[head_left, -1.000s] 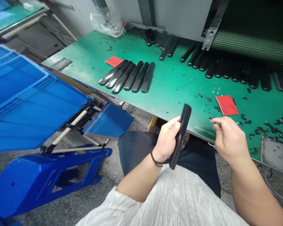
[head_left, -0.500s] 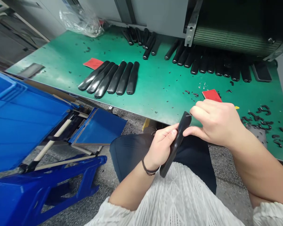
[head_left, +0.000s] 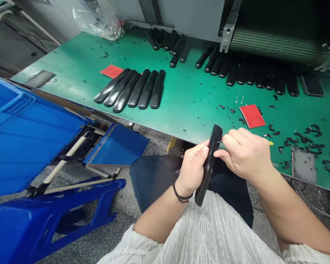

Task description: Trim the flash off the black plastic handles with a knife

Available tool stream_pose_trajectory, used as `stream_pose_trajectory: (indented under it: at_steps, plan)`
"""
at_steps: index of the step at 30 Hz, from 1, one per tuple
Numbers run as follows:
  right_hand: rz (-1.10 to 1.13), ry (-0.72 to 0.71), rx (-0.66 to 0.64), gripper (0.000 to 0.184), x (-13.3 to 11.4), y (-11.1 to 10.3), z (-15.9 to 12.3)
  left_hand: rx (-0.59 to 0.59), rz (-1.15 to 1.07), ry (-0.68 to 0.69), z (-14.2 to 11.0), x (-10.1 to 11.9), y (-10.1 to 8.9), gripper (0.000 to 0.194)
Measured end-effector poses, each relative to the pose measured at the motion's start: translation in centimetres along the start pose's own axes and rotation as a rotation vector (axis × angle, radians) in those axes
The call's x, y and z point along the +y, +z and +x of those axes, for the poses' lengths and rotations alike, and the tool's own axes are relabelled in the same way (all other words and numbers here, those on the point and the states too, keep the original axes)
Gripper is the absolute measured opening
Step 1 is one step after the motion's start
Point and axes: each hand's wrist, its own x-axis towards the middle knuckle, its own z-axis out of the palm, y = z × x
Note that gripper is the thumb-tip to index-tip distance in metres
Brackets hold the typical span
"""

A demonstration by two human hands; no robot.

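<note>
Near the frame's lower centre, the left hand (head_left: 194, 168) grips a black handle (head_left: 208, 167). The right hand's (head_left: 243, 152) fingers curl around a mostly hidden tool (head_left: 271, 143), its thin tip at the handle's upper end. A slip there, I'd say, could score the handle or nick the nearby left thumb.

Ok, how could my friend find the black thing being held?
Find the big green table. At its near edge, the left hand grips a long black piece. Only this one is held; the similar black pieces lie on the table.
</note>
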Motion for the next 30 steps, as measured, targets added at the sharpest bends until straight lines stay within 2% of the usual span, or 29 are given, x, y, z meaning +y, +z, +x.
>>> stream_pose_trajectory:
  at_steps: [7,12,21,30]
  plan:
    - [0.146,-0.018,-0.075,0.057,-2.6,0.6,-0.9,0.064,0.026,0.118,0.9,0.7,-0.2,0.045]
    - [0.203,-0.044,-0.114,0.057,-3.9,0.5,-1.6,0.088,0.01,0.12,1.4,1.2,-0.4,0.044]
    - [0.135,-0.041,-0.086,0.05,-4.3,0.7,-2.3,0.088,-0.094,0.118,1.8,1.6,0.1,0.039]
    - [0.231,-0.055,-0.12,0.054,-5.5,0.6,-2.9,0.186,-0.163,0.096,2.2,2.6,0.3,0.033]
